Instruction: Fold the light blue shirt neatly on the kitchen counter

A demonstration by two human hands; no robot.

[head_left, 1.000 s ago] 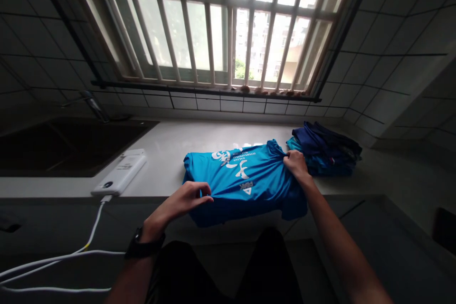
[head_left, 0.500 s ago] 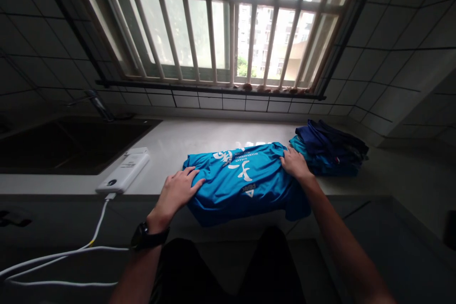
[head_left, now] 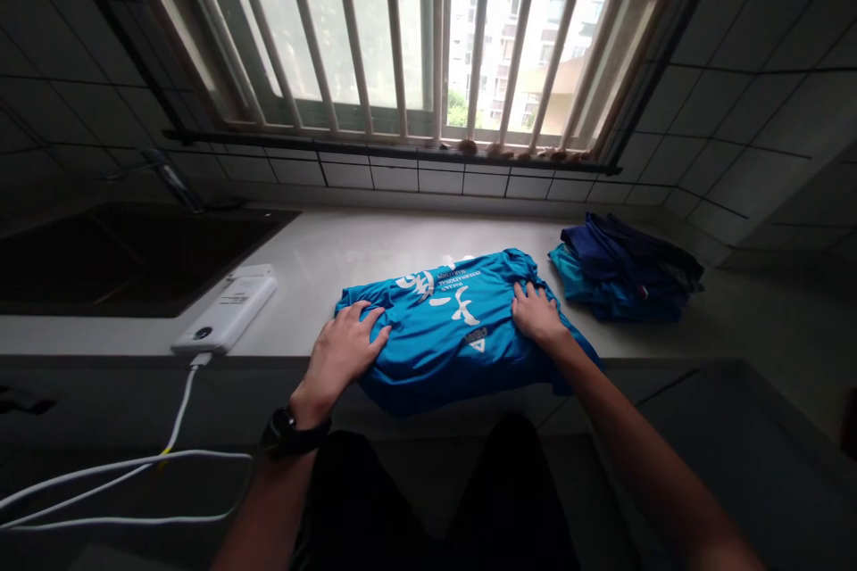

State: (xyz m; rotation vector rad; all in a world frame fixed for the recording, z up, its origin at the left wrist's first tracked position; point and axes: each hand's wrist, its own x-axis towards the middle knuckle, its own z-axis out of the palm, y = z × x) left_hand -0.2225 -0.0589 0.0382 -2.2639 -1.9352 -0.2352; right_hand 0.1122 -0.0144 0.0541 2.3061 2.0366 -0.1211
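Observation:
A bright blue T-shirt point(head_left: 435, 335) with white lettering lies across the counter's front edge, its lower part hanging over. My left hand point(head_left: 349, 341) rests on the shirt's left side with fingers spread. On the right side of the shirt, my right hand point(head_left: 537, 314) lies flat, fingers apart, pressing the fabric. Both palms face down, and the cloth is wrinkled between them. Just right of the shirt sits a stack of folded clothes point(head_left: 626, 263) in dark navy and blue.
A white power bank point(head_left: 226, 308) with a white cable point(head_left: 180, 419) plugged in lies at the counter's front left. Behind it is a dark sink point(head_left: 134, 259) with a faucet point(head_left: 175, 183). A barred window is above the counter point(head_left: 375, 236).
My right hand has moved a little left, inward over the shirt. My left hand stays on the left side. The view has tilted slightly downward.

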